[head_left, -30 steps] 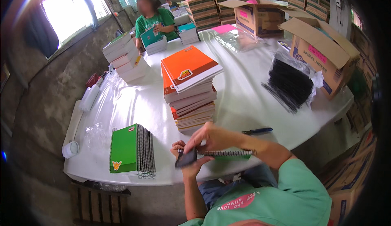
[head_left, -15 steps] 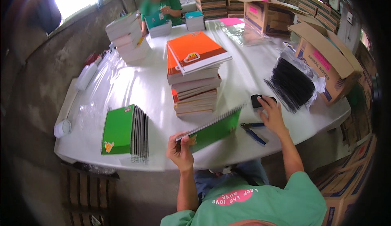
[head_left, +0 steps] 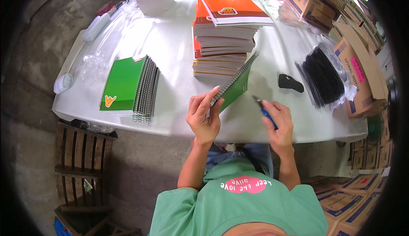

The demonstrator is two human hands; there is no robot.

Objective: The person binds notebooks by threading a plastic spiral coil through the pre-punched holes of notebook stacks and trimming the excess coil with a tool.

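My left hand [head_left: 203, 116] grips a green spiral notebook [head_left: 235, 90] by its bound edge. The notebook stands tilted, its wire coil [head_left: 237, 75] uppermost and its far end pointing up and right. To its right, my right hand [head_left: 281, 127] is closed around blue-handled pliers [head_left: 267, 116]. Their metal jaws point toward the notebook but stay apart from it. Beyond my right hand lies a black, flat, rounded object [head_left: 291, 83]; its kind is unclear. On the left of the table sits a stack of green spiral notebooks [head_left: 122, 82], coils sticking out at the right side.
A tall stack of orange-covered notebooks [head_left: 234, 8] rises just beyond my hands. At right, a bundle of black spiral coils [head_left: 321, 77] lies beside an open carton [head_left: 358, 74]. A wooden pallet-like rack [head_left: 83, 159] stands on the floor below the table's left edge.
My right hand has left the black object and picked up the pliers from the table. The notebook in my left hand is now angled more steeply. The view has tipped downward.
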